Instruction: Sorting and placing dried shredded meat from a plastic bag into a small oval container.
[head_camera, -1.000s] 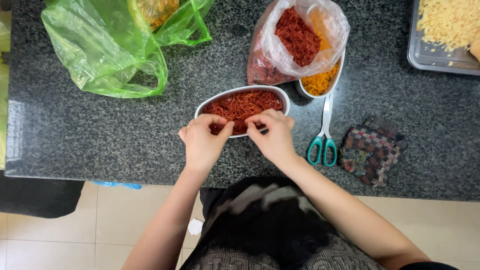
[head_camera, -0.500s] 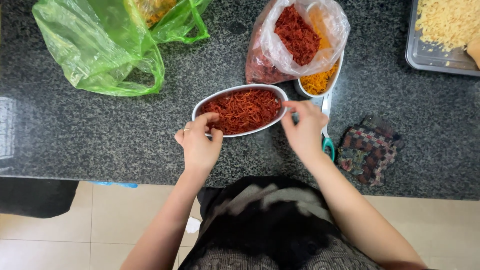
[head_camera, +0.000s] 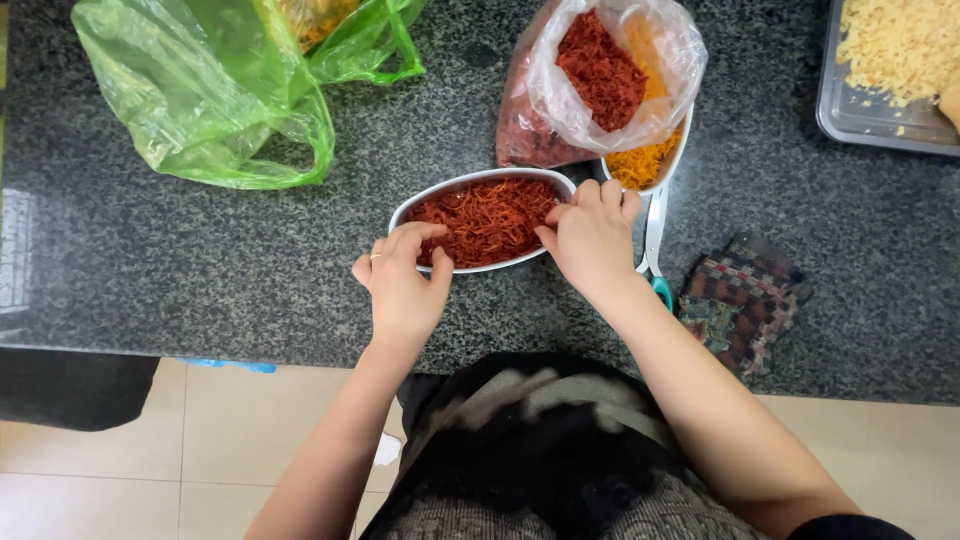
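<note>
An oval metal dish (head_camera: 432, 198) full of red shredded food (head_camera: 485, 218) sits on the dark granite counter (head_camera: 180, 260) in front of me. My left hand (head_camera: 402, 283) grips the dish's near left rim, thumb and fingers curled over the edge. My right hand (head_camera: 590, 238) holds the dish's right end, fingers on the rim. Just behind it a second oval dish (head_camera: 676, 160) holds orange shreds (head_camera: 640, 165), partly covered by a clear plastic bag (head_camera: 600, 80) of red shreds.
Scissors with teal handles (head_camera: 655, 240) lie right of my right hand, beside a patterned cloth (head_camera: 740, 305). A crumpled green plastic bag (head_camera: 220, 90) lies at the back left. A metal tray (head_camera: 845, 120) of pale yellow shreds is at the back right. The counter edge runs near my body.
My hands have moved apart from the middle of the near rim to the dish's two ends. The dish has turned slightly, its right end further back.
</note>
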